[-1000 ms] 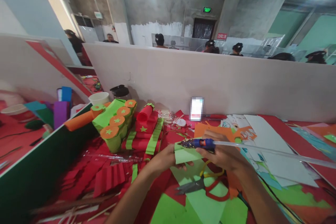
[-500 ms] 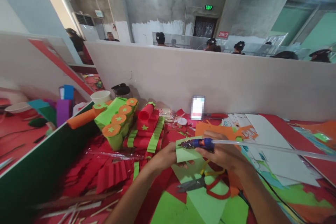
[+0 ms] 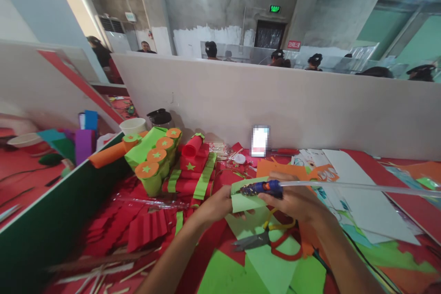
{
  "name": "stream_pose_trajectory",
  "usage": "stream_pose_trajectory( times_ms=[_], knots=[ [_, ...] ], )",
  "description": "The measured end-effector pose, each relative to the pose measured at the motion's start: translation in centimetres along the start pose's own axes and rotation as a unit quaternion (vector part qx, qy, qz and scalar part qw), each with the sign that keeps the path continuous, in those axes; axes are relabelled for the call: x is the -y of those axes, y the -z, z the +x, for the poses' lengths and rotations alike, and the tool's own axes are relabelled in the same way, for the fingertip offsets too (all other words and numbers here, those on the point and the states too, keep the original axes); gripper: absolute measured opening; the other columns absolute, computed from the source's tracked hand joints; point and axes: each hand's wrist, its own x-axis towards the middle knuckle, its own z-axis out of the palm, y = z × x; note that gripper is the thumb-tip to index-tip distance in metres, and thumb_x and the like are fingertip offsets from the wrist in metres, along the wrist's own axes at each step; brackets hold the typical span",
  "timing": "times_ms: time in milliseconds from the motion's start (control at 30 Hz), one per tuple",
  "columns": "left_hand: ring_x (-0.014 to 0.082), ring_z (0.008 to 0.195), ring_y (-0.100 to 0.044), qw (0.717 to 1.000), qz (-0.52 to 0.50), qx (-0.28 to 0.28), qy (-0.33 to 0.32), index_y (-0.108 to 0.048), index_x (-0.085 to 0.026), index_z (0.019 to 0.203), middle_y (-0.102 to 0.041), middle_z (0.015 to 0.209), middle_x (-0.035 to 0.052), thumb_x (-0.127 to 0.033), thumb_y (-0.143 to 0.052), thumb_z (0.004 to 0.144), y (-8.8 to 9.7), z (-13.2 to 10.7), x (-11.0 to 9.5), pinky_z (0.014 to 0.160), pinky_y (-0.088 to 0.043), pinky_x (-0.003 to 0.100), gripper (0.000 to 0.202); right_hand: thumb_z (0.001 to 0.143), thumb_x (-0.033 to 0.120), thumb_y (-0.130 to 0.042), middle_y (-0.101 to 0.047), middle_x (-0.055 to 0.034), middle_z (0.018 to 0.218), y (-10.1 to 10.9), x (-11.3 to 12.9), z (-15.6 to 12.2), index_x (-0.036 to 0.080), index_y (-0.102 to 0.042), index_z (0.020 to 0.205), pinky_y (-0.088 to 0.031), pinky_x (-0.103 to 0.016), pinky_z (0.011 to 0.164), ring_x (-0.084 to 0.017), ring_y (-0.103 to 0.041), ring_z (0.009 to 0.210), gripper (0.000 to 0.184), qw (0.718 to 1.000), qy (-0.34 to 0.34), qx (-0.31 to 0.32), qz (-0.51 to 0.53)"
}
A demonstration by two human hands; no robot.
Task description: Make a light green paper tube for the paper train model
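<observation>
My left hand [image 3: 220,204] is closed on a small piece of light green paper [image 3: 246,204], with some fingers showing beneath it. In my right hand [image 3: 296,200] is a blue glue gun [image 3: 270,188], its dark, speckled nozzle pointing left over the paper. Whether the tip touches the paper I cannot tell. A long clear glue stick [image 3: 344,187] runs out of the gun's back to the right. Under my hands, scissors [image 3: 257,241] with red and yellow handles lie on green sheets [image 3: 237,271].
Red rolls with green strips [image 3: 189,186] and green rolls with orange, starred ends [image 3: 148,170] stand at left. Folded red paper [image 3: 148,229] lies nearer. White sheets [image 3: 365,193] cover the right side. A phone [image 3: 259,141] leans on the white partition [image 3: 310,110]. Several people sit beyond it.
The glue gun's nozzle has shifted slightly right along the green paper. My left hand and the paper stay nearly in place.
</observation>
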Motion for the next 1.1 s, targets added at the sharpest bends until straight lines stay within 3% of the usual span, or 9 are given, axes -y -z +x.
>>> stream_pose_trajectory(
  times_ms=[233,567,900,1100],
  knots=[
    [0.0127,0.057,-0.064,1.000,0.015,-0.007,-0.018,-0.069,-0.016,0.112,-0.075,0.082,0.0075,-0.020,-0.058,0.079,0.2,-0.1,-0.1,0.056,-0.045,0.021,0.035,0.089,0.052,-0.056,-0.066,-0.0012,0.073,0.9,-0.9,-0.4,0.024,-0.061,0.070,-0.041,-0.029,0.060,-0.019,-0.060,0.065,0.034,0.999,-0.053,-0.006,-0.006],
    [0.0124,0.060,-0.063,1.000,0.028,0.000,-0.010,-0.074,-0.013,0.084,-0.072,0.072,0.0053,-0.014,-0.055,0.077,0.1,0.1,0.2,0.056,-0.046,0.020,0.021,0.091,0.050,-0.052,-0.070,-0.0011,0.085,1.0,-0.7,-0.9,0.026,-0.066,0.080,-0.049,-0.031,0.075,-0.021,-0.066,0.082,0.030,0.999,-0.049,0.012,0.016],
    [0.0128,0.060,-0.065,0.999,0.021,-0.011,-0.027,-0.070,-0.016,0.109,-0.075,0.082,0.0069,-0.008,-0.051,0.075,0.1,0.0,0.1,0.054,-0.045,0.020,0.039,0.089,0.052,-0.053,-0.070,0.0003,0.079,1.9,-1.1,-0.7,0.026,-0.069,0.077,-0.045,-0.028,0.063,-0.019,-0.063,0.069,0.033,0.996,-0.084,0.007,0.010],
    [0.0130,0.060,-0.065,0.999,0.021,-0.007,-0.027,-0.071,-0.015,0.106,-0.075,0.080,0.0075,-0.010,-0.051,0.078,0.1,0.1,0.2,0.054,-0.045,0.020,0.035,0.089,0.052,-0.053,-0.069,0.0004,0.079,1.7,-0.8,-0.6,0.027,-0.070,0.079,-0.045,-0.027,0.063,-0.018,-0.063,0.070,0.032,0.996,-0.087,0.011,0.009]
  ],
)
